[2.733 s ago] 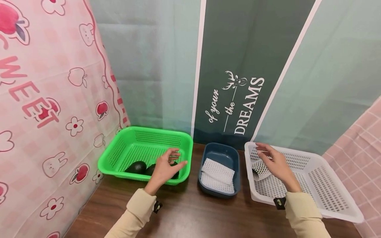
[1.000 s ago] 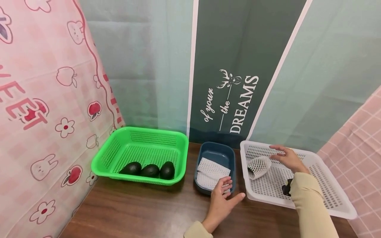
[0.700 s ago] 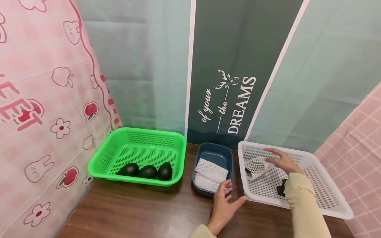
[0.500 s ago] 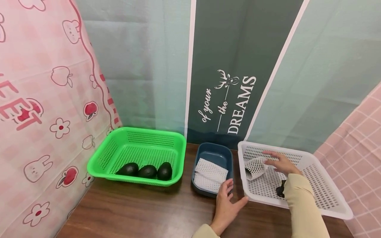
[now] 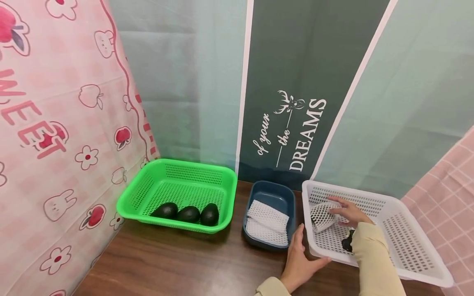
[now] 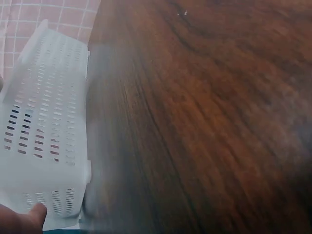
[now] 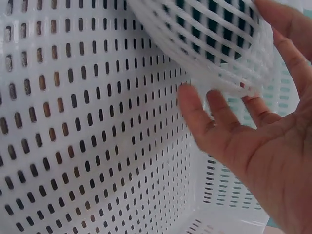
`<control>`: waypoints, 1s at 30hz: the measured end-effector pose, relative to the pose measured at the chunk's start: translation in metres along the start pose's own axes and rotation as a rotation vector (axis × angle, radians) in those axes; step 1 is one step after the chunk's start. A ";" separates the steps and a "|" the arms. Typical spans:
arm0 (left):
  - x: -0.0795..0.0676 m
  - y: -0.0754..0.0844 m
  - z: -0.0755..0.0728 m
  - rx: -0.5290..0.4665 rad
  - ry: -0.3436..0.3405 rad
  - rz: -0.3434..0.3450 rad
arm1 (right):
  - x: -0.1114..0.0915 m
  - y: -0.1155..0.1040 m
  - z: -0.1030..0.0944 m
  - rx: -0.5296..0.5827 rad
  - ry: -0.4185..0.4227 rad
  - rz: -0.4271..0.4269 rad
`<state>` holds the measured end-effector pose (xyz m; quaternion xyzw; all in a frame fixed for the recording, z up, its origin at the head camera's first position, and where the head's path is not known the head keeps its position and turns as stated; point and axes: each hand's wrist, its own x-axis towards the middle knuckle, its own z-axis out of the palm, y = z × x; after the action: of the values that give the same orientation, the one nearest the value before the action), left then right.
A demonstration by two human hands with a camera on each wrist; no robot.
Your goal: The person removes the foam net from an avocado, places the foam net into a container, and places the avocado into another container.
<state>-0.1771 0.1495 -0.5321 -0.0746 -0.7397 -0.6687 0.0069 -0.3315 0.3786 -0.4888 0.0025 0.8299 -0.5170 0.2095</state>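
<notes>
A dark green avocado point(image 7: 200, 24) in a white foam net sleeve point(image 5: 325, 217) lies at the left end of the white basket point(image 5: 401, 273). Over the sleeve's right end is my right hand point(image 5: 349, 213), fingers spread and lightly bent. The right wrist view puts its fingertips right at the net, with the palm facing it. My left hand point(image 5: 299, 263) is at the white basket's front left corner, fingers extended and thumb at the front rim. Nothing is in its grasp. Folded white foam nets point(image 5: 267, 222) lie in the blue tray point(image 5: 274, 187) beside it.
To the left, a green basket point(image 5: 192, 166) holds three dark avocados point(image 5: 189, 214) along its near side. Curtains point(image 5: 192, 82) stand behind the containers, and a pink printed cloth point(image 5: 66, 135) hangs at the left. The wooden table point(image 5: 177, 263) extends in front.
My left hand has gone from the green basket, past the blue tray, to the white basket's corner. My right hand drew back, then returned to the netted avocado, which has turned slightly.
</notes>
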 end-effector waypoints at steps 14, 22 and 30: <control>0.001 -0.008 0.014 0.027 -0.093 -0.001 | -0.005 0.020 0.002 0.046 -0.083 0.107; 0.006 -0.012 0.017 -0.246 -0.091 0.067 | -0.005 0.017 0.012 0.216 -0.055 0.120; 0.006 -0.009 0.018 -0.231 -0.058 0.069 | -0.005 0.017 0.009 0.264 -0.157 0.081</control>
<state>-0.1826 0.1670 -0.5423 -0.1195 -0.6546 -0.7464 -0.0003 -0.3196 0.3799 -0.5048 0.0231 0.7353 -0.6112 0.2921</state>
